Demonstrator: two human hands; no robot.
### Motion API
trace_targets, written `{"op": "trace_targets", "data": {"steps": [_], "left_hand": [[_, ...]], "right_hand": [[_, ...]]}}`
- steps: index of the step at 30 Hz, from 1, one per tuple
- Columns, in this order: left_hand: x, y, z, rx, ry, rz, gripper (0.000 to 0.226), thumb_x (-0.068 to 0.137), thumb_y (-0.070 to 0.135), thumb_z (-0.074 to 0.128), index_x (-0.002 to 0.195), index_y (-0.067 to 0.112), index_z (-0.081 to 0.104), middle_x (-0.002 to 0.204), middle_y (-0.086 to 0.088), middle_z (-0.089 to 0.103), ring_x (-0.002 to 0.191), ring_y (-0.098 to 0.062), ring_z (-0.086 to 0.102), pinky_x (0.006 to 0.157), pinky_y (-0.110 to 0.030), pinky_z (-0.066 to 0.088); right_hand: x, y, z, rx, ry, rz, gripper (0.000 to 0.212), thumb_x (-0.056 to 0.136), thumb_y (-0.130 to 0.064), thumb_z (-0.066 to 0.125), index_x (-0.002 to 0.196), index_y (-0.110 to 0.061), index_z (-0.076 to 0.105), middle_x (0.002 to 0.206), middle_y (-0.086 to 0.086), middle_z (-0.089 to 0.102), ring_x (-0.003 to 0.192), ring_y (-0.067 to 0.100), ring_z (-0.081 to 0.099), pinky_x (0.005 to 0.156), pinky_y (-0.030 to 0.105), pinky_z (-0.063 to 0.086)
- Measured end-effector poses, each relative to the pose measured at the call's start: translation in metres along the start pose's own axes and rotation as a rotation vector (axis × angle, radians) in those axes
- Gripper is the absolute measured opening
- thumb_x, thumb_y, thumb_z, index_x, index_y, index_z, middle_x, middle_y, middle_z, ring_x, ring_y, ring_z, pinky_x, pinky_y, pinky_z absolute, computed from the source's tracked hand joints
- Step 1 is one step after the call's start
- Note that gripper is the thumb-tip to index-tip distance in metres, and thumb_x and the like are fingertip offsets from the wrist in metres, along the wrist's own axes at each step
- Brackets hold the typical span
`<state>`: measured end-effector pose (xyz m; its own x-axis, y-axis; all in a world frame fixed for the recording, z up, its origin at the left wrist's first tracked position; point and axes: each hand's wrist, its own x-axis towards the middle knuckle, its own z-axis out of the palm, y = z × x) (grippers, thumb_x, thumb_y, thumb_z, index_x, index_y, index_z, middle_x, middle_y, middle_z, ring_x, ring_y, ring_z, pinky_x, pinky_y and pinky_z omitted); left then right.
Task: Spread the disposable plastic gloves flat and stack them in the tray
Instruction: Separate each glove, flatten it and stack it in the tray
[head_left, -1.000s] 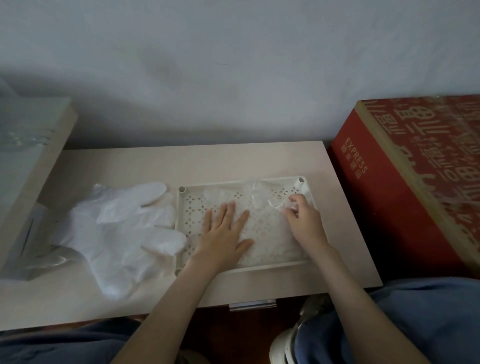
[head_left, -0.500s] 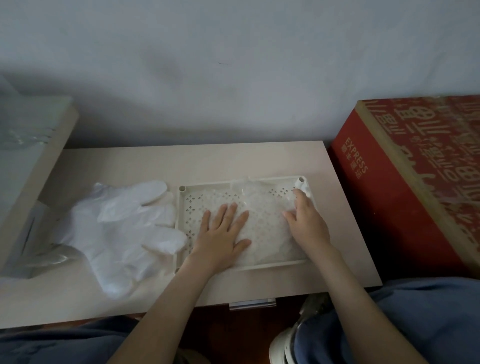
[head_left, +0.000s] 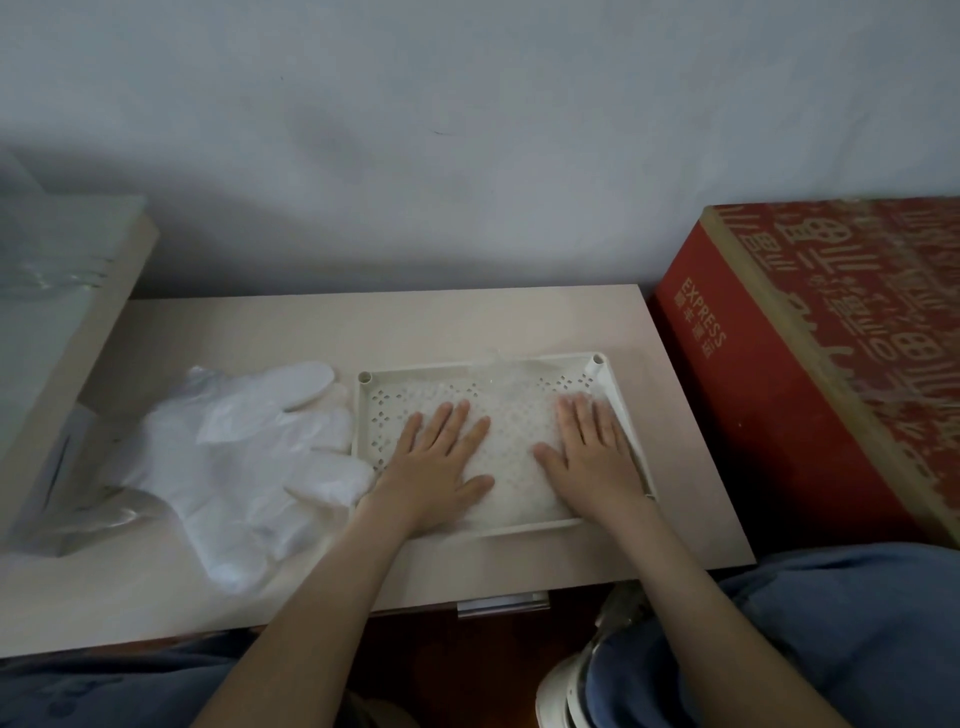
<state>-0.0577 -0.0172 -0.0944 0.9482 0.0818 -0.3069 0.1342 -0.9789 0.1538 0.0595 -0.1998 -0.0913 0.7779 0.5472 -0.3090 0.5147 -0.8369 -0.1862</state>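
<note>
A cream perforated tray (head_left: 415, 375) lies on the pale tabletop. A clear plastic glove (head_left: 511, 415) is spread inside it, hard to make out against the holes. My left hand (head_left: 439, 457) presses flat on the glove in the tray's left half, fingers straight. My right hand (head_left: 589, 452) presses flat on it in the right half, fingers straight. A pile of white plastic gloves (head_left: 244, 462) lies on the table just left of the tray, its fingers pointing towards the tray.
A red "EXPRESS" cardboard box (head_left: 810, 364) stands right of the table. At the far left is a raised pale board (head_left: 67, 332) with clear plastic wrap (head_left: 47, 270) on it. The grey wall rises behind. My blue-clad legs are below the table edge.
My right hand let go of the glove's edge near the tray's far right corner and laid itself flat on the glove. My left hand stayed pressed flat.
</note>
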Motion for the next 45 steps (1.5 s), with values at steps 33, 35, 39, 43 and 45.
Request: {"op": "trace_targets", "data": {"steps": [33,35,39,43,45], "left_hand": [[-0.116,-0.041,-0.099,-0.77,0.913,-0.765,0.027,0.103,0.024,0.03,0.089,0.007,0.046,0.072,-0.005,0.06,0.064,-0.025,0.059,0.049,-0.03,0.04],[-0.122,-0.027,-0.128,-1.234,0.99,-0.63,0.027,0.103,0.022,0.031,0.087,0.007,0.047,0.08,-0.007,0.069,0.07,-0.024,0.068,0.064,-0.037,0.055],[-0.127,-0.018,-0.153,-2.197,0.59,-0.245,0.037,0.104,0.027,0.031,0.105,0.0,0.056,0.094,-0.018,0.072,0.078,-0.027,0.072,0.069,-0.037,0.059],[-0.105,-0.027,-0.125,-2.327,0.394,-0.177,0.032,0.102,0.026,0.04,0.112,0.003,0.06,0.085,0.002,0.072,0.074,-0.005,0.069,0.065,-0.019,0.055],[-0.087,-0.032,-0.106,-2.395,0.174,-0.085,0.016,0.1,0.014,0.044,0.1,0.003,0.056,0.069,0.001,0.07,0.061,-0.005,0.067,0.054,-0.017,0.053]], "right_hand": [[-0.018,-0.169,-0.032,0.922,0.016,-0.382,0.037,0.096,-0.025,0.055,0.132,-0.027,0.048,0.127,-0.016,0.049,0.117,-0.001,0.048,0.103,0.024,0.039],[-0.017,-0.17,-0.036,1.134,-0.123,-0.366,0.05,0.088,-0.045,0.063,0.131,-0.025,0.047,0.124,-0.019,0.05,0.112,-0.004,0.049,0.101,0.028,0.039],[-0.009,-0.157,-0.039,1.629,-0.414,-0.32,0.1,0.07,-0.061,0.072,0.148,-0.017,0.027,0.146,0.006,0.044,0.134,0.02,0.044,0.115,0.048,0.026],[-0.015,-0.135,-0.055,1.866,-0.565,-0.269,0.093,0.074,-0.064,0.059,0.147,-0.015,0.03,0.148,0.014,0.041,0.13,0.027,0.048,0.11,0.048,0.034],[-0.016,-0.12,-0.061,1.959,-0.538,-0.269,0.09,0.072,-0.056,0.069,0.143,-0.012,0.038,0.144,0.014,0.045,0.125,0.027,0.051,0.104,0.042,0.041]]}}
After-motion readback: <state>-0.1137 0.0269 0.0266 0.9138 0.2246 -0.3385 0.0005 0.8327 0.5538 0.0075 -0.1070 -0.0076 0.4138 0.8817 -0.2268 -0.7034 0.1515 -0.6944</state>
